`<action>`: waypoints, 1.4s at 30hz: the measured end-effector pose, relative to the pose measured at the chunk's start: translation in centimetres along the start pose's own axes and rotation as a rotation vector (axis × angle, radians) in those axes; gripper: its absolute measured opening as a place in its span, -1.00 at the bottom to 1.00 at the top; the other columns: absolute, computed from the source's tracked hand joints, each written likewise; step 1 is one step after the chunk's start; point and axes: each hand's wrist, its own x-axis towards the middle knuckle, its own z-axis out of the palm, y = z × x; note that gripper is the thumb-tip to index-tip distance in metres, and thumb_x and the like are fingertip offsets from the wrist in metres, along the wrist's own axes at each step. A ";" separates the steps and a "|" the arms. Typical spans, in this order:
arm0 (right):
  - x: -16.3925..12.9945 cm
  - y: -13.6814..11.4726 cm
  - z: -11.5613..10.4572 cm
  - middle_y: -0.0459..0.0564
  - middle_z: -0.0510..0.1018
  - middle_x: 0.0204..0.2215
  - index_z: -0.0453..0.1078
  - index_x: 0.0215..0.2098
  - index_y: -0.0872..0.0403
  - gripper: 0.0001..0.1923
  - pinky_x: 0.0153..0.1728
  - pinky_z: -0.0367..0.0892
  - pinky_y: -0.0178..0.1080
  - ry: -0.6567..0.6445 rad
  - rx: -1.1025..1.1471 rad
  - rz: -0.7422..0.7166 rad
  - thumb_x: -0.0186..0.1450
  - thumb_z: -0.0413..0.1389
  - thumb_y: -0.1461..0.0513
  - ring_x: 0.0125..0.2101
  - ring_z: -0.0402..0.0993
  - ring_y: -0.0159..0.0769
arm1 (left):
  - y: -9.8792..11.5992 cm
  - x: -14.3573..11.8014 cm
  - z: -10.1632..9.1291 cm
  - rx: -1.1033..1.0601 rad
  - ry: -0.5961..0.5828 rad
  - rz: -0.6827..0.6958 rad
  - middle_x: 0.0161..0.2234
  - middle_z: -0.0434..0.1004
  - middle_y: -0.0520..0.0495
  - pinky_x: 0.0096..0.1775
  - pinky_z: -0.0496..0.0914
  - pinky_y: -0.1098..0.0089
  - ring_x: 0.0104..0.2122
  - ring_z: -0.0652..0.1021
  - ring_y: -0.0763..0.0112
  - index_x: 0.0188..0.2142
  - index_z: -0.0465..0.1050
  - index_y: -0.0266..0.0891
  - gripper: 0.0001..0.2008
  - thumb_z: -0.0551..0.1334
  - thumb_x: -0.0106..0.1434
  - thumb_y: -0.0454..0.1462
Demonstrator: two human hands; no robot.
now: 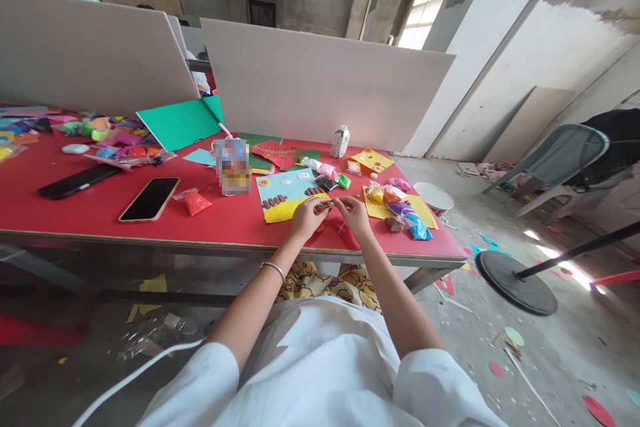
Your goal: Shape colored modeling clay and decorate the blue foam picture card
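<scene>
My left hand (307, 219) and my right hand (354, 219) meet over the table's front edge, fingertips pinched together. Between them is a small green piece (325, 205), which looks like modelling clay. Just beyond my left hand lies a picture sheet (300, 181) with light blue sky, yellow ground, a sun, clouds and brown raised shapes. A tiny green bit (357, 196) rests past my right fingertips. Bags of black clay (326, 183) and green clay (343, 181) sit at the sheet's upper right corner.
On the right, several bagged clays, including blue clay (420, 228), lie on yellow paper (423, 208). A bottle (341, 141) stands near the upright white board (320, 87). Leftward are a phone (150, 200), a red clay bag (194, 202), a black case (86, 180) and green card (180, 123).
</scene>
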 end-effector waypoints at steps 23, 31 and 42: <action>-0.9 -0.2 -0.8 -0.03 0.56 -0.48 0.51 -0.41 0.09 -0.44 -0.43 0.30 -0.28 -0.194 0.098 0.032 0.09 0.10 -0.22 -0.47 0.40 -0.30 | 0.3 0.0 -0.1 0.031 -0.025 0.093 -0.24 0.59 -0.06 -0.18 0.46 0.38 -0.18 0.56 0.36 -0.30 0.54 -0.18 -0.87 0.27 0.17 -0.41; -0.8 0.1 -0.7 0.04 0.61 -0.45 0.53 -0.42 0.11 -0.47 -0.34 0.35 -0.23 -0.113 0.096 0.073 0.11 0.12 -0.19 -0.39 0.49 -0.21 | 0.3 0.2 -0.2 0.047 0.028 0.078 -0.30 0.60 -0.07 -0.26 0.46 0.40 -0.28 0.57 0.37 -0.35 0.55 -0.20 -0.92 0.28 0.19 -0.37; -0.9 0.4 -0.6 0.05 0.61 -0.42 0.53 -0.38 0.13 -0.47 -0.42 0.33 -0.28 -0.119 0.203 0.125 0.00 0.23 -0.16 -0.44 0.47 -0.27 | 0.0 0.1 -0.1 0.032 0.022 0.130 -0.25 0.58 -0.08 -0.24 0.47 0.40 -0.25 0.57 0.37 -0.29 0.54 -0.20 -0.88 0.27 0.19 -0.39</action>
